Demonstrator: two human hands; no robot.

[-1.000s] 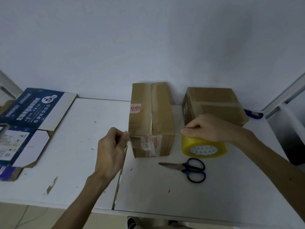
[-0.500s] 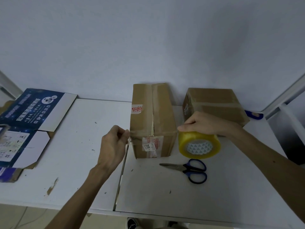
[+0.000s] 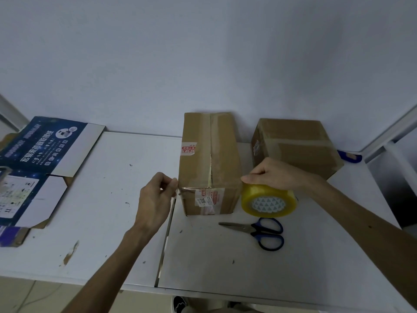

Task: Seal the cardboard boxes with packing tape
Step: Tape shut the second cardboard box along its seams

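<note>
Pinching (a tape end (image 3: 180, 192), seemingly) at centre box (image 3: 209, 159)'s left edge: left hand (image 3: 155, 199); right hand (image 3: 275, 175) grips tape roll (image 3: 268, 201); tabletop (image 3: 101, 222) stretches lower left

Blue carton (image 3: 48, 146): "热敏收银纸" (cardboard box (image 3: 198, 163) label blurred).
</note>
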